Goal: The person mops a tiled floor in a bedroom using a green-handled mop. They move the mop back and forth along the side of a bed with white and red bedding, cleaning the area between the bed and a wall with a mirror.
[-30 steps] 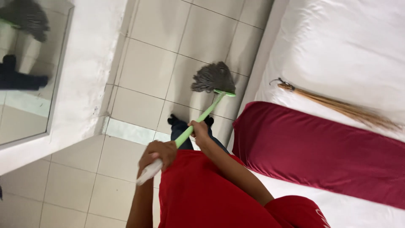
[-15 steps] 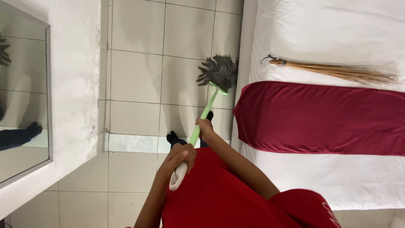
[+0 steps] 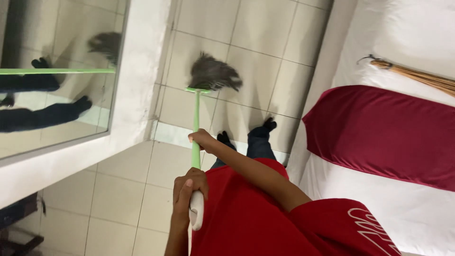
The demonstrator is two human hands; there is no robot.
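I hold a broom with a thin green handle (image 3: 195,118) and a head of dark grey bristles (image 3: 214,76) that rests on the pale tiled floor (image 3: 265,42). My left hand (image 3: 189,189) is closed around the white grip at the handle's top end, close to my red shirt. My right hand (image 3: 201,140) grips the green shaft lower down, with the arm stretched out from the right. My feet in dark socks (image 3: 246,132) stand just right of the handle. The bristles look blurred.
A wall mirror (image 3: 57,80) in a white frame is on the left and reflects the green handle and dark legs. On the right stands a bed (image 3: 417,28) with a white sheet, a maroon cloth band (image 3: 379,132) and a straw hand broom (image 3: 417,76).
The broom head has moved left across the tiles, away from the bed and toward the mirror wall. Both hands have kept their hold on the handle.
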